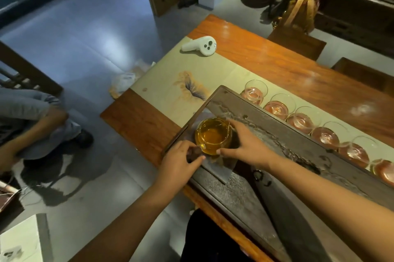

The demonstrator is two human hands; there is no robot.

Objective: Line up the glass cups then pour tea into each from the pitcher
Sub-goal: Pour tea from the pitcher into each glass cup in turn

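At the left end of a dark, carved tea tray (266, 193) on a long polished wooden table (298, 74), a person steadies a round glass pitcher (213, 136) of amber tea with both hands. The left hand (181, 161) is closed around the pitcher's dark handle (195, 153), fingers curled tight. The right hand (249, 144) is spread wide, thumb and fingers cupping the pitcher's right side at the rim. The pitcher stands upright on the tray's rough, stone-like surface, close to the tray's raised left edge.

Along the tray's far edge, six clear glass cups (302, 121) stand in a straight row on a pale cloth runner (174, 74), each just beside the next; their rounded bowls show a pinkish tint from the wood below. The last cup is cut by the frame's right edge.

A white handheld controller (201, 46) lies on the runner near the table's far left corner, well apart from the cups. The runner between controller and tray lies open, marked by a painted motif (191, 88). Another person (32, 125) crouches on the grey floor to the left.
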